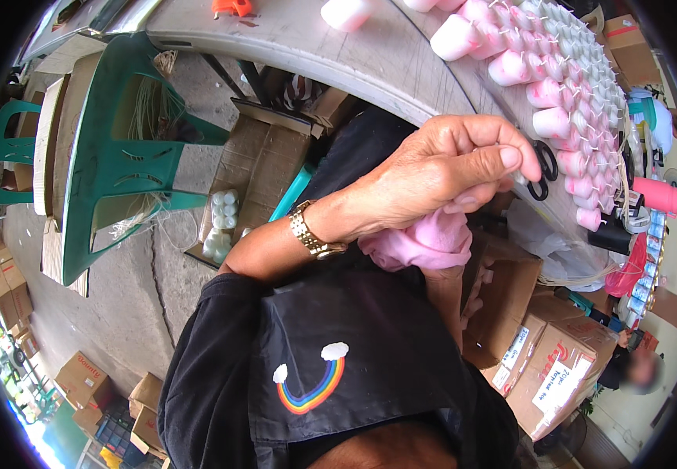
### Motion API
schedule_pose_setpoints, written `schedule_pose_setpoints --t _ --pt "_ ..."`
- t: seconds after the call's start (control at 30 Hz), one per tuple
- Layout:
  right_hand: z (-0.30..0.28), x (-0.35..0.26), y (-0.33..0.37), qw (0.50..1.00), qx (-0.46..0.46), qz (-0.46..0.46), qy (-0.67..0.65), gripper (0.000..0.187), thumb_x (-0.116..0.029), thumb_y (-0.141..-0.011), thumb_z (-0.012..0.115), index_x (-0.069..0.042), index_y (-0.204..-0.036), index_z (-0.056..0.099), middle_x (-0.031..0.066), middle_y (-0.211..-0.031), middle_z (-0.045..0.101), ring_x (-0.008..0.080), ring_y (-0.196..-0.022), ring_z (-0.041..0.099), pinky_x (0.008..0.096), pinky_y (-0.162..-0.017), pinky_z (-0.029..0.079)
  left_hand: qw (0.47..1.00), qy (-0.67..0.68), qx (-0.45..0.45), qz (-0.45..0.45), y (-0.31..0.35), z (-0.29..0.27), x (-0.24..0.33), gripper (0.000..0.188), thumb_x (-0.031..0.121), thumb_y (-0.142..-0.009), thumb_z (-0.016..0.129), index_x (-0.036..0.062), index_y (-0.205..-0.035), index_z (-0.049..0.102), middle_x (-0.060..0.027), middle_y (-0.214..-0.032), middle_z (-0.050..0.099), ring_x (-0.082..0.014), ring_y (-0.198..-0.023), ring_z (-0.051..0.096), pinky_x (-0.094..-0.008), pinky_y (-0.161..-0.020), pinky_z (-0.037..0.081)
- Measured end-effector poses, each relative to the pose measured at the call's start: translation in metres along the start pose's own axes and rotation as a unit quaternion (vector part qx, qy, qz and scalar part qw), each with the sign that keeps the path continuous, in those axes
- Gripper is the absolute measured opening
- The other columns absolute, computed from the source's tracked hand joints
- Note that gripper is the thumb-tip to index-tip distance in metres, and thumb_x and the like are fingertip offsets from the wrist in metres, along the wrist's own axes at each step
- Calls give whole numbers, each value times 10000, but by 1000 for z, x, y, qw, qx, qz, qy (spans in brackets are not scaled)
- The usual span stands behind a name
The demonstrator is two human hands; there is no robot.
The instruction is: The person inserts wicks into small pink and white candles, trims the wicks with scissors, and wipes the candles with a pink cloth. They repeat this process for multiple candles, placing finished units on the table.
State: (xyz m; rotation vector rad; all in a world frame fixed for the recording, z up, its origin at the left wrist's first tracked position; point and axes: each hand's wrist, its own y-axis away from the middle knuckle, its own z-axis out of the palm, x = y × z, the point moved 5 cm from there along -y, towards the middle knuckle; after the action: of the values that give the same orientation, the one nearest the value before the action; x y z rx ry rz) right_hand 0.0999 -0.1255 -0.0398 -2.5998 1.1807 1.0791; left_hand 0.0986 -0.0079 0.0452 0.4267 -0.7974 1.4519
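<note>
The left hand (463,160) has its thumb against the bent forefinger, near the black scissors (542,170) on the table (330,39). The right forearm (442,305) meets a pink cloth (420,242); its hand is mostly hidden. Many pink-white candles (551,123) stand close together on the table. A green chair (131,164) is at left.

Left of my grip (463,160) I'm seeing a green plastic chair (96,156) standing on the concrete floor (131,313); farther off, up and left, an orange object (231,7) is lying; below right, a cardboard box (540,356) with white labels (561,383) is sitting.
</note>
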Motion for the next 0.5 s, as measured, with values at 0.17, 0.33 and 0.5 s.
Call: schedule_pose_setpoints --t 0.17,0.33,0.5 --pt "-7 -17 -1 988 29 -87 -127 525 -291 -920 645 -73 -1352 442 95 -1227 581 196 -1121 594 337 -894 515 839 -503 129 163 13 -18 26 337 206 -910 645 56 -1209 610 -82 -880 550 -150 -716 558 -320 -765 504" --pt "-4 13 12 704 129 25 -698 435 -271 -880 706 -3 -1183 549 92 -1144 609 193 -1001 630 351 -883 549 688 -693 125 176 47 -13 22 638 148 -685 763 218 -1296 593 -194 -1416 403 -372 -1232 471 -561 -1010 391" --pt "-14 23 24 932 203 22 -301 364 -243 -803 746 -13 -1049 608 104 -986 620 236 -898 634 349 -741 515 574 -804 65 143 62 -7 -2 515 195 -690 763 272 -1190 664 -134 -1522 323 -362 -1315 404 -744 -1059 148"
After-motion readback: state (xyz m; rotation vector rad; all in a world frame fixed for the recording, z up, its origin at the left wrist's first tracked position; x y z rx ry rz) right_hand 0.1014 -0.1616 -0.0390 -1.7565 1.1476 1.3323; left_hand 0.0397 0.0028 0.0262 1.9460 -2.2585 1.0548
